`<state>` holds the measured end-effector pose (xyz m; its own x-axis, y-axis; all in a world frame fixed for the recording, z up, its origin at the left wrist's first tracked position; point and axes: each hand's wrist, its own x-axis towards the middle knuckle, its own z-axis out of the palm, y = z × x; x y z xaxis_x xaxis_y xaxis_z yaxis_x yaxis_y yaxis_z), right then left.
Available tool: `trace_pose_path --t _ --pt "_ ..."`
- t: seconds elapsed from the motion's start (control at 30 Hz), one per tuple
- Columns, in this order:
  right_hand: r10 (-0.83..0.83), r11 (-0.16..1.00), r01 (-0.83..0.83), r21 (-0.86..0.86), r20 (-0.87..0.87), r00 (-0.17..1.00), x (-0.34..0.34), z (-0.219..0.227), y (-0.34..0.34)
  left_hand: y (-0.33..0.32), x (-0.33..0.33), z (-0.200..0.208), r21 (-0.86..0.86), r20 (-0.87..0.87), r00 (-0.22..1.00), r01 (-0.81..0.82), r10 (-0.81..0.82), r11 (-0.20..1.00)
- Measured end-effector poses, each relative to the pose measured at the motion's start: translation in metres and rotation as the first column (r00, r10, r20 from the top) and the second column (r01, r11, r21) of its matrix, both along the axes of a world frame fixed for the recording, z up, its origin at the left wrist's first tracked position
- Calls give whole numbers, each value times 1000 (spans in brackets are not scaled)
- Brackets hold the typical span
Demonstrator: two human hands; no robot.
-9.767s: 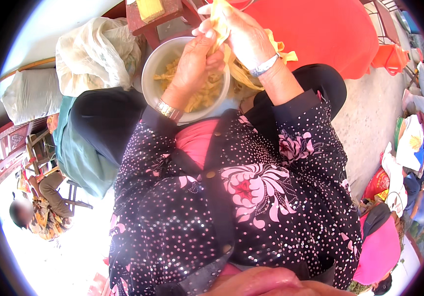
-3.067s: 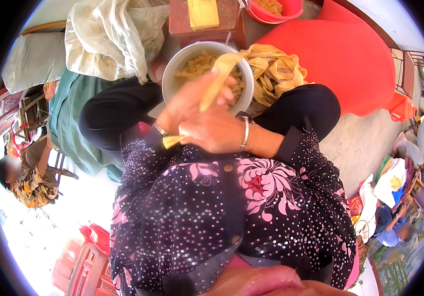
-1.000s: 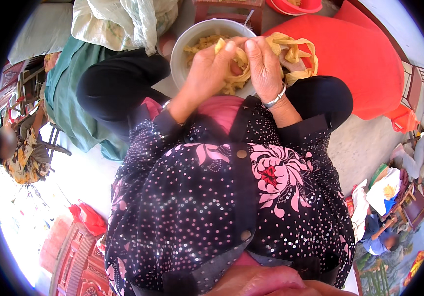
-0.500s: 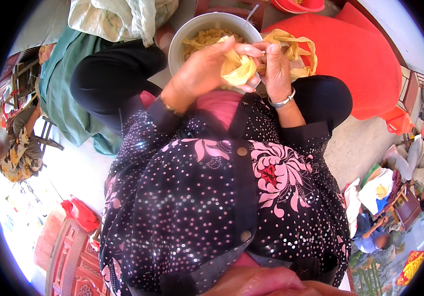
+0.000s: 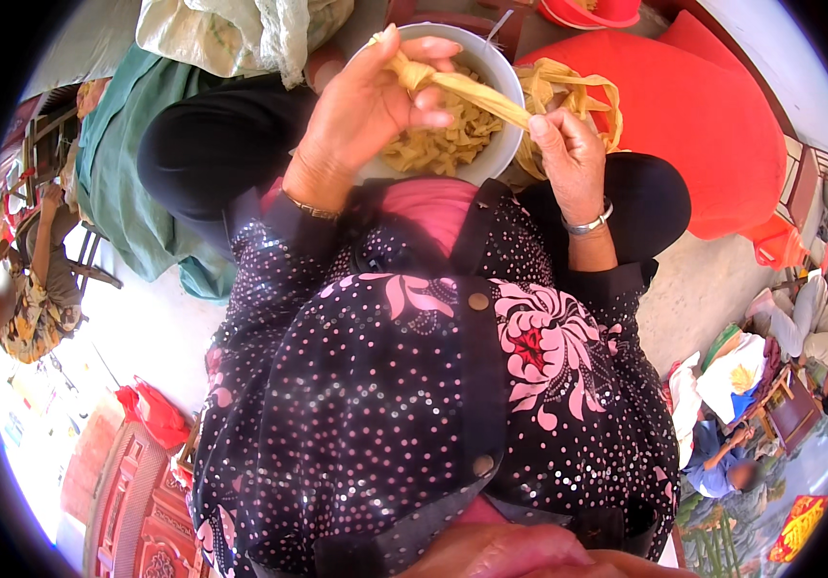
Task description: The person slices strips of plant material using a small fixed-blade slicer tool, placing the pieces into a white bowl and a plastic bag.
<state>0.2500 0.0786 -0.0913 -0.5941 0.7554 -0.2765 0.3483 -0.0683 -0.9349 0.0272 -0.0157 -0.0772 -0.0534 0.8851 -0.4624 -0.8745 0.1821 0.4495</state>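
A long yellow strip [image 5: 481, 93], looking like tofu skin, stretches taut over a white bowl [image 5: 509, 143]. My left hand [image 5: 354, 114] grips its upper left end, where a knot shows near the thumb; the other fingers are half spread. Its lower right end is pinched between thumb and fingers of my right hand [image 5: 573, 164]. Below the strip, the bowl holds many short yellow pieces [image 5: 448, 140], several of them knotted. Loose yellow strips [image 5: 599, 89] lie heaped to the right of the bowl, just beyond my right hand.
Red fabric [image 5: 693, 125] spreads at the right, with a red basin [image 5: 587, 12] above it. A whitish woven sack [image 5: 241, 39] and green cloth [image 5: 149, 183] are at the left. People sit at both sides, beyond a carved red wooden piece [image 5: 149, 511] at lower left.
My hands have moved apart, left hand leftward and up, right hand rightward and down. The bunched yellow loop between them is now a taut strip with a knot, and more of the bowl shows.
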Motion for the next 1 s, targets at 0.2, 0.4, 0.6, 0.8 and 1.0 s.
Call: trace_pose_path --t 0.2,0.4,0.6,0.8,1.0 --pt "127 967 -113 -228 47 991 -7 -2 -9 -4 11 -3 -230 -411 880 152 -238 961" --pt "268 898 -244 -366 17 963 -34 13 -12 -1 12 -3 -250 -408 894 84 -184 965" --pt "363 931 -365 -11 -68 929 -45 26 -2 -6 -9 10 -118 -375 927 -74 25 990" --pt "356 874 -363 323 82 931 -66 56 49 33 -26 35 2 -519 848 -123 106 992" --pt "211 620 -198 759 82 974 -98 74 120 106 -49 75 206 -750 633 -54 194 977"
